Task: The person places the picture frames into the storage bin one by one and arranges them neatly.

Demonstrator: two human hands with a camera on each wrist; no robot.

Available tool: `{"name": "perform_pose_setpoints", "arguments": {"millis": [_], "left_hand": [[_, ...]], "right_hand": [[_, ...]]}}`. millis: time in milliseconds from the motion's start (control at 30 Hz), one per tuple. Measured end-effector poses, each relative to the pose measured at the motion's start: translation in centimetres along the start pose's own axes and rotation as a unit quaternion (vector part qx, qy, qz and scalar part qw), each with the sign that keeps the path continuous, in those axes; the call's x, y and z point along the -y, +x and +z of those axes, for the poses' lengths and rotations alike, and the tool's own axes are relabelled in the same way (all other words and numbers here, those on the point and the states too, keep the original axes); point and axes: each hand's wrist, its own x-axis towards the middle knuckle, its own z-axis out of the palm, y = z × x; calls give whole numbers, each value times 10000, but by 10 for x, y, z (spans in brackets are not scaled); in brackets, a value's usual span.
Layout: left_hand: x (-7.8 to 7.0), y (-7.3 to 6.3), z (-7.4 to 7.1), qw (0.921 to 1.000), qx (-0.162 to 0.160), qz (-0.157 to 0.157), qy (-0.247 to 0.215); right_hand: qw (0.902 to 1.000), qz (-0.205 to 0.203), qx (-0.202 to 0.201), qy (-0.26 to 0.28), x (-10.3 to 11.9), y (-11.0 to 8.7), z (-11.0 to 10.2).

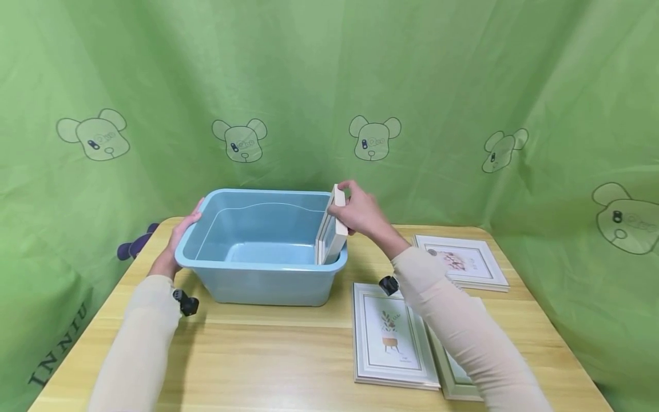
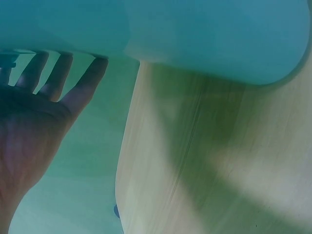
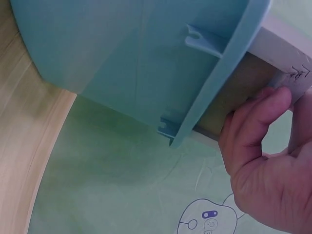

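A light blue plastic basin (image 1: pixel 268 285) stands on the wooden table. On its left side my left hand (image 1: pixel 178 236) rests at the rim; in the left wrist view the fingers (image 2: pixel 82 87) stretch out straight, tips against the basin's outer wall. At the opposite end, my right hand (image 1: pixel 360 212) grips a white picture frame (image 1: pixel 334 246) by its upper edge, thumb on one side and fingers on the other. This frame stands tilted on edge inside the basin's right end, its brown back (image 3: pixel 243 80) showing in the right wrist view. Its lower part is hidden by the basin wall.
Right of the basin lie a framed plant print (image 1: pixel 393 337), a pale green frame (image 1: pixel 458 377) partly under my right sleeve, and a framed pink flower print (image 1: pixel 463 260) farther back. Green curtain (image 1: pixel 309 86) surrounds the table (image 1: pixel 257 355). A dark purple object (image 1: pixel 136 245) shows beyond the left edge.
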Motion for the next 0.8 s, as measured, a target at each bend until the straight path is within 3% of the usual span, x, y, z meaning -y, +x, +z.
{"name": "perform_pose_setpoints", "arguments": {"millis": [233,433,800], "left_hand": [[-9,-2,7,9994,-208,-292,-10],[-17,-4,14,9992,-223,-329,-25],[-19,-6,16,9992,-186,-336,-85]], "right_hand": [[9999,-20,58,-147,-2,0,5],[9996,9,124,-248,-1,0,8],[9986,149,175,-466,1,2,13]]}}
